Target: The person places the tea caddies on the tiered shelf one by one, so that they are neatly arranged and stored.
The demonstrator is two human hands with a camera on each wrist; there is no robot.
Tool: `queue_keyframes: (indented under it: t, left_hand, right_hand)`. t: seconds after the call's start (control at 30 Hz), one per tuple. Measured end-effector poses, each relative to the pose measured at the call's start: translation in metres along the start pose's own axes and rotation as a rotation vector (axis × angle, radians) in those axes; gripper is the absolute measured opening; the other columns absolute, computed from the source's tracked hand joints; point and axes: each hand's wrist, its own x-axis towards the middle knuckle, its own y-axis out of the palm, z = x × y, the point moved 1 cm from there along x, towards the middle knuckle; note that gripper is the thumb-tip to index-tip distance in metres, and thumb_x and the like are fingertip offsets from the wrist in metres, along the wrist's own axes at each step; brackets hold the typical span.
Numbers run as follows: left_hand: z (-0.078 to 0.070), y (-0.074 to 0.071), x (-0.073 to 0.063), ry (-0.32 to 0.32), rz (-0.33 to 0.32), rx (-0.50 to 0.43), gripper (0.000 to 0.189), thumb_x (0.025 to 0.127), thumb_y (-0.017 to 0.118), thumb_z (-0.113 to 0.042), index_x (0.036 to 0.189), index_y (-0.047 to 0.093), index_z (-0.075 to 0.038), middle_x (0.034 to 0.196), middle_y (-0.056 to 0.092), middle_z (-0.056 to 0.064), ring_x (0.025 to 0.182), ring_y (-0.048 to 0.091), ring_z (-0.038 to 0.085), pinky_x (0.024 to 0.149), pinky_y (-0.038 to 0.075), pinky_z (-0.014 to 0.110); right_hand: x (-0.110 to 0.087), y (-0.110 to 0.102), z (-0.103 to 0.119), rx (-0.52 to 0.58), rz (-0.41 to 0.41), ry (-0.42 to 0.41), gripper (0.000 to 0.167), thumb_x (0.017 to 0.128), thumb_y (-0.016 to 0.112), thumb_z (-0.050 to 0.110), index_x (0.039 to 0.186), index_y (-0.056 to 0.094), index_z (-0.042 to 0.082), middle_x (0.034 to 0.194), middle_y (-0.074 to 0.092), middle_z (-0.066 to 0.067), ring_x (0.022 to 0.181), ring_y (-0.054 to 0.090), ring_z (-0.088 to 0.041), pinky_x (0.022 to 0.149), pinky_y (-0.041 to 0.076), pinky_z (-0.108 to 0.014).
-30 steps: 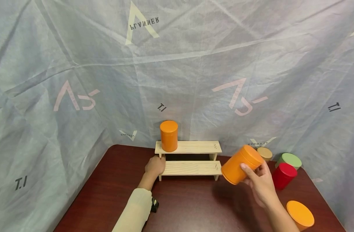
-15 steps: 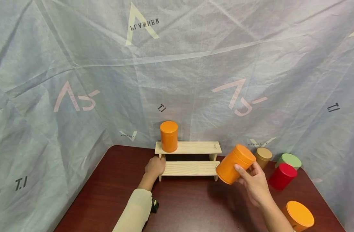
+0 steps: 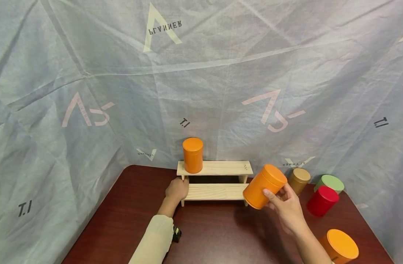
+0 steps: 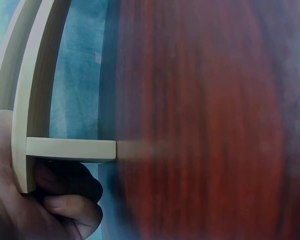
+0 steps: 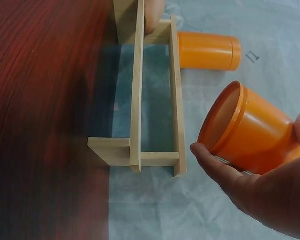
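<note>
By the thumb and the fingers of the right hand (image 3: pixel 288 211), an orange canister (image 3: pixel 264 186) is gripped round its side. The canister is held in the air, with its lid leaning toward the far right and its base toward the near left. In the right wrist view it is seen apart from the wooden shelf (image 3: pixel 218 191), just beside the right end.

By the left hand (image 3: pixel 177 189), the left end of the lower board is gripped; in the left wrist view the fingers are seen curled under it. The left wrist is covered by a pale sleeve (image 3: pixel 154 236), and a small black object (image 3: pixel 176 234) is seen beside it.

On the left part of the upper board, a second orange canister (image 3: pixel 193 157) is placed upright. To the right of the right hand, a third orange canister (image 3: pixel 341 246) is located on the near side. Farther away, a red canister (image 3: pixel 321 201), a gold canister (image 3: pixel 299 180) and a green canister (image 3: pixel 328 182) are grouped; the green one is partly hidden by the red one. The dark red table (image 3: pixel 201 231) is bordered by a grey printed cloth (image 3: pixel 201 91).
</note>
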Motion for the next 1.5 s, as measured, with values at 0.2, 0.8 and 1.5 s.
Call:
queue_keyframes:
  t: [0.2,0.8,1.5]
  left_hand:
    - [-0.001,-0.001,-0.001,-0.013,0.005,-0.009,0.054,0.113,0.034,-0.042,0.073,0.057,-0.014,0.061,0.045,0.002,0.05,0.041,0.019,0.048,0.037,0.035]
    - [-0.002,-0.001,-0.001,-0.023,-0.012,0.03,0.052,0.112,0.034,-0.043,0.089,0.066,-0.01,0.069,0.052,0.006,0.059,0.052,0.023,0.054,0.042,0.038]
    - [0.0,0.001,0.002,-0.017,-0.005,0.024,0.055,0.112,0.033,-0.044,0.087,0.068,-0.009,0.068,0.051,0.006,0.055,0.048,0.022,0.051,0.04,0.037]
  right_hand:
    - [0.0,0.0,0.0,0.006,0.007,-0.003,0.047,0.102,0.065,-0.002,0.143,0.05,0.015,0.123,0.073,0.011,0.109,0.074,-0.008,0.083,0.065,-0.033]
    - [0.003,0.005,-0.006,0.048,0.014,0.004,0.052,0.101,0.065,-0.004,0.147,0.049,0.015,0.125,0.073,0.01,0.11,0.074,-0.009,0.083,0.065,-0.034]
    - [0.008,0.012,-0.008,0.063,0.024,-0.003,0.054,0.1,0.066,-0.004,0.148,0.048,0.016,0.128,0.073,0.01,0.111,0.074,-0.009,0.085,0.064,-0.033]
